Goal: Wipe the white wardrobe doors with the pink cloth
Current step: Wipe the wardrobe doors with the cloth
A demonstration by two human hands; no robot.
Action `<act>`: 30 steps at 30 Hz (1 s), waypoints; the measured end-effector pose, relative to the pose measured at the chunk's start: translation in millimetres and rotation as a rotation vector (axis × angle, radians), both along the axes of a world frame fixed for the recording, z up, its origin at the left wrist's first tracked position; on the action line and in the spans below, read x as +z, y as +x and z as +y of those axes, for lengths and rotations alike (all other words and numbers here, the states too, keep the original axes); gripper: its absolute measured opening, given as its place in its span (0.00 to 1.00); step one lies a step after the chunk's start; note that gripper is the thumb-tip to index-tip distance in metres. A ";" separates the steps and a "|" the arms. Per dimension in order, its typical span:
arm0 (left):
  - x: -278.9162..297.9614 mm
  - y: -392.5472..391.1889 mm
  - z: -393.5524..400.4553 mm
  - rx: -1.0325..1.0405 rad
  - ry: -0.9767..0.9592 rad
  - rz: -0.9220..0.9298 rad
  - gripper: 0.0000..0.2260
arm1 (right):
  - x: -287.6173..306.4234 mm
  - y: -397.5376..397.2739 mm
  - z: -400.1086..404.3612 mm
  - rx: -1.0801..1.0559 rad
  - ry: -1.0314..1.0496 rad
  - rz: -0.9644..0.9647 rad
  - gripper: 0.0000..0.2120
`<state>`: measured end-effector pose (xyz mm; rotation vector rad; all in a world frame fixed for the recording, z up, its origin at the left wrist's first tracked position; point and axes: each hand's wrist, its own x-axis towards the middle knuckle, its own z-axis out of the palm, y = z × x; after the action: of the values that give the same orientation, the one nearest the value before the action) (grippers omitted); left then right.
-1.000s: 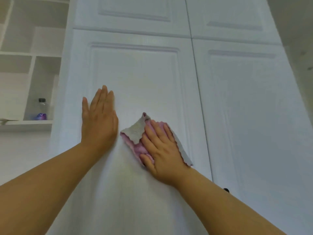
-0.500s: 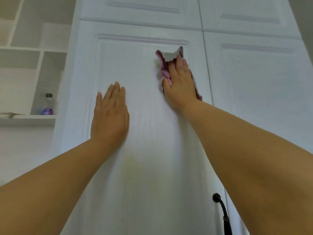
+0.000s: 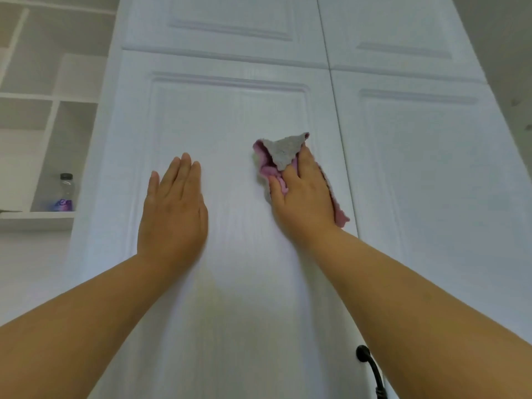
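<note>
I see my right hand [image 3: 305, 200] pressing one pink cloth [image 3: 280, 156] flat-fingered against the left wardrobe door [image 3: 230, 116], hiding most of it. My left hand [image 3: 172, 208] rests released, left of that grip. One black handle [image 3: 372, 372] is cut off below.

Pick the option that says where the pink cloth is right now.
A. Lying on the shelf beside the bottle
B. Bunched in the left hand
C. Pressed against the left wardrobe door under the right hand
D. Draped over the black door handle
C: the right hand presses the pink cloth flat against the left wardrobe door; the left hand rests bare on the same door.
</note>
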<state>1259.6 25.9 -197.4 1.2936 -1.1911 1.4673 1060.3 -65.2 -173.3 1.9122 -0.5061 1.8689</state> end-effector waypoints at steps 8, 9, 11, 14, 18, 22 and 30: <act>-1.9 1.5 -0.9 -0.010 -0.021 -0.007 0.25 | 119.2 -8.1 -2.1 -0.383 0.180 -0.023 0.31; -1.2 3.2 -1.4 -0.006 -0.026 -0.011 0.25 | 130.3 -7.9 -2.3 -0.382 0.175 -0.020 0.31; -1.1 2.8 -2.5 -0.007 -0.031 -0.019 0.26 | 146.0 -10.1 -2.3 -0.379 0.163 -0.028 0.31; 1.0 3.2 -0.4 -0.022 -0.044 -0.025 0.26 | 157.9 -9.9 -3.0 -0.395 0.139 -0.057 0.32; 4.7 1.8 1.8 -0.051 -0.046 -0.025 0.24 | 142.3 -14.0 -1.5 -0.384 0.119 -0.025 0.31; 3.3 -1.7 3.7 -0.056 -0.009 -0.004 0.24 | 93.1 -7.3 -3.6 -0.352 0.079 -0.028 0.32; 3.4 8.5 12.3 -0.186 0.097 -0.024 0.24 | 39.5 23.5 12.6 -0.320 0.132 0.051 0.30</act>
<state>1268.1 38.2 -194.0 1.1970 -1.3740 1.3079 1083.8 -52.6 -133.8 1.8263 -0.8811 1.6119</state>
